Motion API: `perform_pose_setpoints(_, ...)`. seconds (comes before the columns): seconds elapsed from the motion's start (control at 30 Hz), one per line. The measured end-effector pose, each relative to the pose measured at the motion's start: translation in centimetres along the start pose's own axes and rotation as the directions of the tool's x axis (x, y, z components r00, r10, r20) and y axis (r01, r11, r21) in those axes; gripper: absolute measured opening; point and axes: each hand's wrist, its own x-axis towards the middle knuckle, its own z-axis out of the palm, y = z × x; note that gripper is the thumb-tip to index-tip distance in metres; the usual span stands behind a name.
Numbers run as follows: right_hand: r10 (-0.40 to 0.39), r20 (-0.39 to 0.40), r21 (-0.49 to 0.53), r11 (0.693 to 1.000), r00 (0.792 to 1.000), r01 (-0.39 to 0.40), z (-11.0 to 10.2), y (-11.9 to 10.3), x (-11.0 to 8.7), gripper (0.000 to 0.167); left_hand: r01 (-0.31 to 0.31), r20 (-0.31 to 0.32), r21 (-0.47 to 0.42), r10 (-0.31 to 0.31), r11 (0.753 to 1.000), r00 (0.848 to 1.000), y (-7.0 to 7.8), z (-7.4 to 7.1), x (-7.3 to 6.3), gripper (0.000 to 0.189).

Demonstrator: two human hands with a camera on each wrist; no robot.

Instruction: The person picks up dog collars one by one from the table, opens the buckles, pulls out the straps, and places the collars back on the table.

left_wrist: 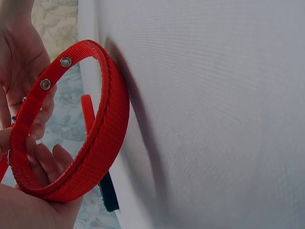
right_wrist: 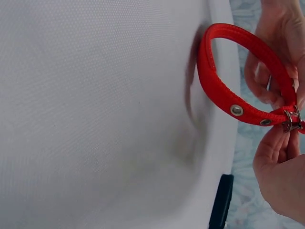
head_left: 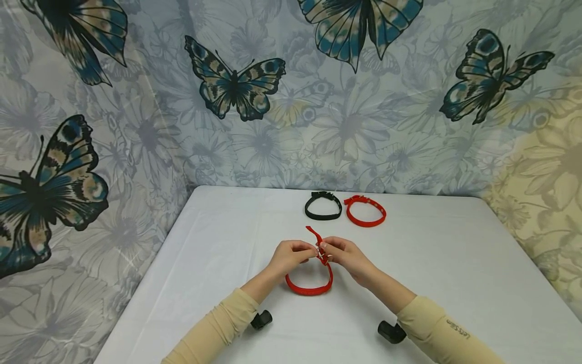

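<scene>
A red woven collar [head_left: 310, 291] with metal eyelets stands looped between the two hands, its padded lower part close to the white table. The left hand [head_left: 293, 257] pinches it at the buckle [right_wrist: 291, 119] from the left side. On the opposite side, the right hand [head_left: 347, 255] grips the collar by thumb and fingers at the same spot. A loose strap end [head_left: 313, 232] sticks up and away beyond the fingers. In the left wrist view, two round eyelets [left_wrist: 45, 84] show on the band. Fingers partly hide the buckle.
Toward the table's far edge lie a buckled black collar [head_left: 323, 217] and, to its right, another red collar [head_left: 366, 224]. Black wrist devices [head_left: 392, 332] sit under the forearms. Butterfly-patterned cloth [head_left: 273, 162] hangs behind the white table [head_left: 218, 222].
</scene>
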Motion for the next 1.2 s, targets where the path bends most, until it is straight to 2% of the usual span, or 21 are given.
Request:
perform_pose_setpoints(0.53,-0.025,-0.016,0.004,1.0,1.0,0.025,0.29,-0.29,-0.48,0.041,0.019,-0.057,0.005,-0.019,1.0,0.998,-0.23,0.32,-0.17,0.016)
perform_pose_setpoints(0.67,-0.025,-0.023,-0.006,1.0,0.999,0.025,0.34,-0.21,-0.38,0.041,0.022,-0.069,-0.019,-0.023,1.0,0.997,-0.37,0.34,-0.21,0.017)
perform_pose_setpoints(0.93,-0.002,-0.049,-0.017,1.0,0.999,0.001,0.33,-0.13,-0.33,0.038,0.017,-0.049,-0.088,-0.021,0.996,0.999,-0.52,0.24,-0.26,0.019)
perform_pose_setpoints(1.2,-0.012,-0.033,-0.03,0.999,0.999,0.011,0.29,0.13,-0.2,0.039,0.01,-0.012,-0.099,-0.011,0.995,1.0,-0.74,0.17,-0.16,0.019)
